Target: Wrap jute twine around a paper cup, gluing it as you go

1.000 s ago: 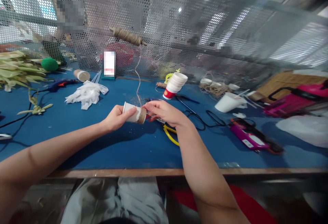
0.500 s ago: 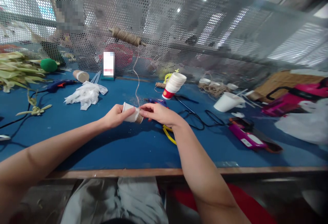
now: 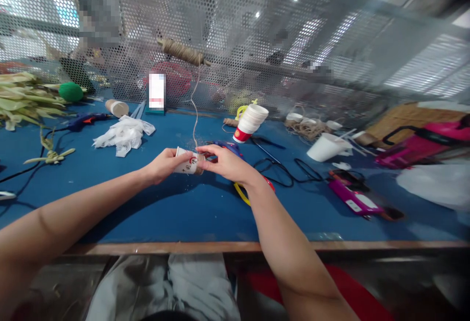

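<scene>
I have the left hand (image 3: 161, 165) grasping a white paper cup (image 3: 186, 164) near its rim, tipped sideways above the blue counter (image 3: 165, 218), and the right hand (image 3: 223, 162) curled around its twine-wrapped base, thumb and fingers pressed to it. From there I see a twine strand (image 3: 196, 115) rise to a spool (image 3: 180, 52) at the perforated metal screen (image 3: 238, 32). Farther out on the counter I find crumpled white plastic (image 3: 123, 134) to the left and stacked cups (image 3: 250, 124) behind the right hand.
</scene>
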A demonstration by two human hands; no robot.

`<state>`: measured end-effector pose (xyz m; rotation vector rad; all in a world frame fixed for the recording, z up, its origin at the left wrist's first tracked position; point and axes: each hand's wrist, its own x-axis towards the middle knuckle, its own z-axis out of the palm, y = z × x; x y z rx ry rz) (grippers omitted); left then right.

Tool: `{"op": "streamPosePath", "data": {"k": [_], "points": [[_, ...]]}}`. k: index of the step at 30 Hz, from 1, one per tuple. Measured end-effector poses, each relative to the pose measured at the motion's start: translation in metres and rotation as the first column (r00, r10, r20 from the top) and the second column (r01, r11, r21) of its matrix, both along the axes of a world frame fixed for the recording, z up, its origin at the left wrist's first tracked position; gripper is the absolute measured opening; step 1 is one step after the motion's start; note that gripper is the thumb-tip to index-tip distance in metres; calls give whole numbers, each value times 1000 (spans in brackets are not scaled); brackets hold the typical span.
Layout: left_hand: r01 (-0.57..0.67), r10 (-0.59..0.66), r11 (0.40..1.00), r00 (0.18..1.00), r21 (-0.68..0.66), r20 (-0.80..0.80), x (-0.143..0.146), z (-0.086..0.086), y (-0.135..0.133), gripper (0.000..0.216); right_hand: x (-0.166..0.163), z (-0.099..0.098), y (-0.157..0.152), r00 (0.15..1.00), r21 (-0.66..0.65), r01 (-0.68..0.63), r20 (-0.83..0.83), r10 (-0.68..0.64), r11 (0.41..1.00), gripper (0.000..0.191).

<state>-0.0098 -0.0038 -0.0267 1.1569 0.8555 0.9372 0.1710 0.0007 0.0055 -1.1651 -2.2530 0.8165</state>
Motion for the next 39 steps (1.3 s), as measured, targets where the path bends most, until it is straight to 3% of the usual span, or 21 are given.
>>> {"op": "streamPosePath", "data": {"k": [4,10,12,14,16,18,19,20,22,24,29,32,34,36,39], "points": [[-6,14,998,994,68,-113,1,0,-4,38,-4,-3,0,990,25,-76,-118,79,997,32],[-73,79,996,987,45,-138,3,-3,-3,30,-19,-8,-5,975,-24,-83,-209,76,996,34],[-85,92,995,985,51,-148,3,-2,-2,26,-14,-7,0,977,-13,14,-210,-16,1000,36],[-106,115,993,978,59,-174,3,0,-2,24,-1,-4,9,965,26,193,-184,-185,981,36],[-133,141,990,965,51,-219,3,2,-2,23,17,1,22,907,115,420,-92,-412,900,33],[-152,154,988,957,30,-247,2,2,-1,23,35,4,37,766,226,590,149,-626,775,24],[-146,147,989,958,25,-245,2,0,0,24,43,4,43,685,226,623,306,-662,749,19],[-138,138,990,964,20,-227,1,-2,1,25,49,3,49,656,207,637,361,-663,743,13],[-133,134,991,966,18,-223,0,-6,5,29,57,-2,57,629,151,657,430,-647,739,6],[-122,124,992,965,24,-230,-1,-10,7,32,60,-10,63,637,105,669,429,-640,736,13],[-127,136,991,948,51,-287,-4,-7,9,34,58,-22,63,700,3,680,296,-650,733,14],[-128,144,989,933,68,-331,-5,-5,12,34,54,-12,52,762,-57,643,147,-630,764,5],[-131,147,989,921,70,-361,-6,-5,13,34,49,-1,39,808,-113,587,5,-590,802,10],[-143,160,987,911,73,-381,-6,-5,15,33,43,9,23,830,-235,479,-192,-523,846,11],[-168,180,984,900,64,-396,-7,-6,17,32,35,14,-1,840,-283,401,-266,-473,871,12]]}}
